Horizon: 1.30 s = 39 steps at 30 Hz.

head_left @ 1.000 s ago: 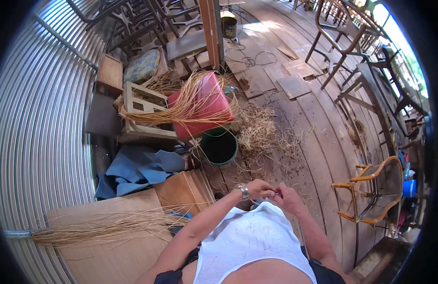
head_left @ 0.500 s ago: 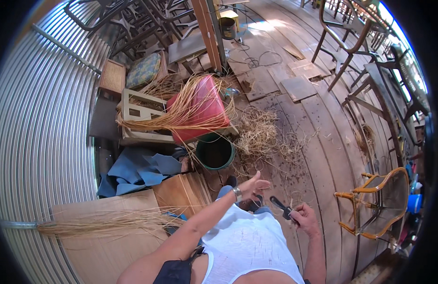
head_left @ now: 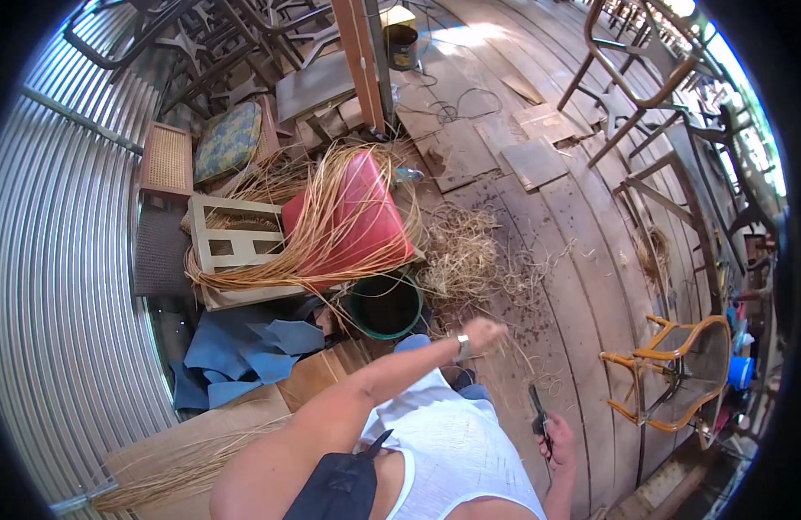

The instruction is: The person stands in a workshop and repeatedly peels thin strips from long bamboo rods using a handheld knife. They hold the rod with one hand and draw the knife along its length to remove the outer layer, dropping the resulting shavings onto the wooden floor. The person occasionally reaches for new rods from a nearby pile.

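My left hand (head_left: 483, 334), with a metal-banded watch (head_left: 463, 347) at its wrist, is closed in front of my body. A thin cane strand (head_left: 521, 354) appears to run from its fingertips toward the right. In my right hand (head_left: 560, 444), lower and to the right, I grip a dark hand tool (head_left: 538, 411) that points up and away from me; its exact kind is unclear. Beyond my left hand stands a dark green bucket (head_left: 385, 305). A heap of curled cane shavings (head_left: 459, 251) lies on the floor past it.
Long cane strands (head_left: 270, 276) drape over a red plastic seat (head_left: 353, 217) and a pale frame (head_left: 211, 247). Blue sheet pieces (head_left: 244, 351) lie at left beside a corrugated metal wall (head_left: 62, 286). A cane armchair (head_left: 677, 373) lies at right; dark chair frames (head_left: 630, 91) stand beyond.
My left hand has moved slightly right and its spread fingers have closed. My right hand has moved lower, turning the dark tool more upright in view. The view has shifted a little.
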{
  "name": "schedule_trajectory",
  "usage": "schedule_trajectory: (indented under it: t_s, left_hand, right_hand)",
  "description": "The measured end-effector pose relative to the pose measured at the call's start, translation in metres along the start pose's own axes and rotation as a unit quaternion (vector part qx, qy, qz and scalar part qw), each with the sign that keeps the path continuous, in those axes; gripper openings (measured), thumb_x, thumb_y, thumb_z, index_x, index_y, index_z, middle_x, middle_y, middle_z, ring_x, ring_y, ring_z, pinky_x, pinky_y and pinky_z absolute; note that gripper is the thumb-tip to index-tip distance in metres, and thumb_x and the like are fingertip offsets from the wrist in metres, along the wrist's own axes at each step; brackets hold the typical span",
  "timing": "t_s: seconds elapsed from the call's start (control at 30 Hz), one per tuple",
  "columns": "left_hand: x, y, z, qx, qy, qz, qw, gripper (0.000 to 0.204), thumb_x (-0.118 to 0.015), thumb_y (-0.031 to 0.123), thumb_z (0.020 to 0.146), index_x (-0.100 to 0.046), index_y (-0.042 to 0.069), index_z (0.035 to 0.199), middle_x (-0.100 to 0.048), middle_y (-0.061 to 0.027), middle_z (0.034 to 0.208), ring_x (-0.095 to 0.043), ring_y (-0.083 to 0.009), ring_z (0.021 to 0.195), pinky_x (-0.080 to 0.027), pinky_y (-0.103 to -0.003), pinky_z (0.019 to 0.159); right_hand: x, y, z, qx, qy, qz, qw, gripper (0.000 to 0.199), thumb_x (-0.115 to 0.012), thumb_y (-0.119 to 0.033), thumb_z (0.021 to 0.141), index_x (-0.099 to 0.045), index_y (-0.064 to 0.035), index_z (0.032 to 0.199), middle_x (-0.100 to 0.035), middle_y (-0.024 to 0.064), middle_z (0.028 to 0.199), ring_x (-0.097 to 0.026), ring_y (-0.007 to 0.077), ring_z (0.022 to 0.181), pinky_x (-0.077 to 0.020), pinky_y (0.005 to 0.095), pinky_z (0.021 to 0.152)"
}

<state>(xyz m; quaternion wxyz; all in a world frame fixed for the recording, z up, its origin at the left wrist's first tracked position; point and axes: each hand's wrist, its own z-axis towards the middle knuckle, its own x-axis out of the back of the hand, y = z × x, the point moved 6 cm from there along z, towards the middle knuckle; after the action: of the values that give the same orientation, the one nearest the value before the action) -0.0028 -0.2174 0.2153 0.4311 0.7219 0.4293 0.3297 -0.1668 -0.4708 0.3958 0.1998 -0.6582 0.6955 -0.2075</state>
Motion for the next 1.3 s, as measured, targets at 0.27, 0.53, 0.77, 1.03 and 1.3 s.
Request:
schedule_trajectory:
  t_s: [0.27,0.53,0.77,1.03,1.3]
  left_hand:
    - [0.269,-0.011,-0.001,0.045,0.169,0.487,0.855,0.047,-0.062,0.051,0.079,-0.062,0.027,0.118,-0.025,-0.0138,0.150,-0.026,-0.0437,0.134,-0.024,-0.068,0.101]
    - [0.455,-0.153,0.000,0.318,0.205,0.424,0.823,0.025,-0.053,0.022,0.090,-0.069,0.005,0.098,-0.067,-0.0181,0.104,-0.065,-0.0343,0.098,-0.053,-0.044,0.084]
    - [0.470,-0.164,0.022,0.333,0.235,0.490,0.770,0.025,-0.057,0.024,0.087,-0.071,0.011,0.103,-0.064,-0.0118,0.114,-0.059,-0.0302,0.110,-0.050,-0.042,0.090]
    - [0.493,-0.198,0.039,0.421,0.252,0.437,0.754,0.026,-0.059,0.027,0.088,-0.070,0.010,0.104,-0.064,-0.0111,0.115,-0.058,-0.0281,0.113,-0.049,-0.040,0.092]
    - [0.492,-0.235,0.045,0.373,0.155,0.404,0.821,0.027,-0.062,0.024,0.084,-0.071,0.006,0.102,-0.070,-0.0162,0.092,-0.068,-0.0262,0.088,-0.054,-0.038,0.080]
  right_hand:
    - [0.069,0.149,-0.054,-0.280,0.140,-0.405,0.859,0.024,-0.058,-0.019,0.090,-0.059,-0.0001,0.075,-0.061,0.0110,0.060,-0.053,0.0158,0.042,-0.0383,0.0295,0.037]
    - [0.045,0.171,-0.076,-0.303,0.153,-0.387,0.857,0.025,-0.057,-0.021,0.090,-0.059,0.0021,0.081,-0.062,0.0146,0.069,-0.055,0.0214,0.052,-0.0416,0.0337,0.046]
    - [0.012,0.112,-0.058,-0.284,0.135,-0.364,0.876,0.028,-0.055,-0.025,0.091,-0.059,0.0031,0.087,-0.062,0.0177,0.078,-0.057,0.0266,0.063,-0.0432,0.0378,0.054]
    - [0.004,0.073,-0.032,-0.260,0.141,-0.360,0.885,0.034,-0.053,-0.029,0.091,-0.059,0.0043,0.093,-0.062,0.0213,0.088,-0.058,0.0326,0.076,-0.0451,0.0425,0.064]
    - [0.015,0.066,-0.034,-0.246,0.131,-0.361,0.890,0.040,-0.052,-0.033,0.091,-0.059,0.0055,0.099,-0.062,0.0249,0.098,-0.060,0.0385,0.088,-0.0470,0.0471,0.074]
